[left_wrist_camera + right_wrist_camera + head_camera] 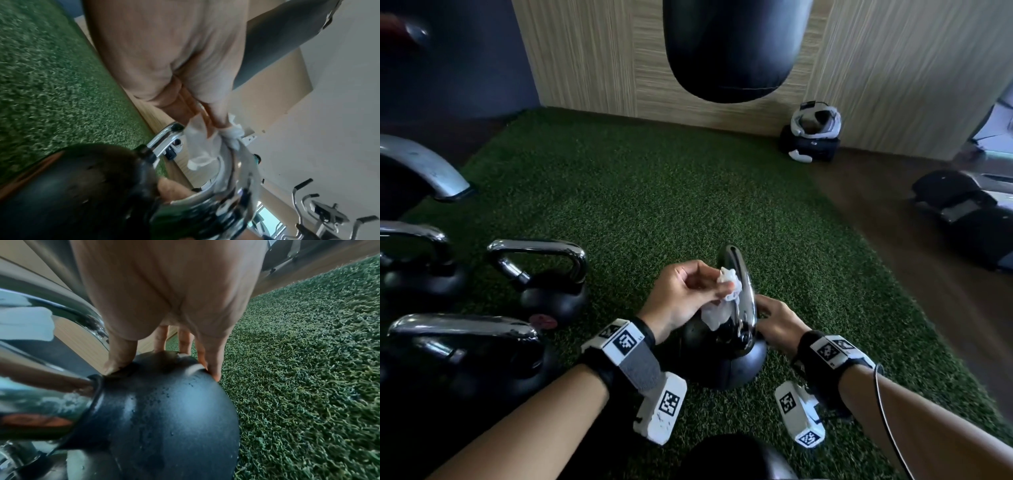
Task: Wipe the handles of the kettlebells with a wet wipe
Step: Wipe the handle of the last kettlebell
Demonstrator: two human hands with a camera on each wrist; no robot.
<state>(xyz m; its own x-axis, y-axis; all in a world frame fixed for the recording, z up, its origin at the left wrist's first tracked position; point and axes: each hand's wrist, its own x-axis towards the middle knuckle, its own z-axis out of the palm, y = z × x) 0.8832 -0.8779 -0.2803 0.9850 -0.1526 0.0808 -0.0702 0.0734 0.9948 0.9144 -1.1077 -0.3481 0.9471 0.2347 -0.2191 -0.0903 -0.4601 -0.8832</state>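
Observation:
A black kettlebell (726, 356) with a chrome handle (743, 291) stands on the green turf (654, 192) right in front of me. My left hand (722, 286) pinches a crumpled white wet wipe (724, 301) against the inner side of that handle. In the left wrist view the left hand (207, 128) presses the wet wipe (197, 146) onto the handle (236, 178). My right hand (777, 322) rests on the ball's right side. In the right wrist view the thumb and straight fingers of the right hand (162, 372) touch the top of the kettlebell (164, 418).
Several other chrome-handled kettlebells (544, 284) (465, 349) stand on the turf to my left. A black punch bag (736, 48) hangs ahead. A white headset on a black case (811, 133) sits by the wooden wall; a dark bag (969, 212) lies on the floor at right.

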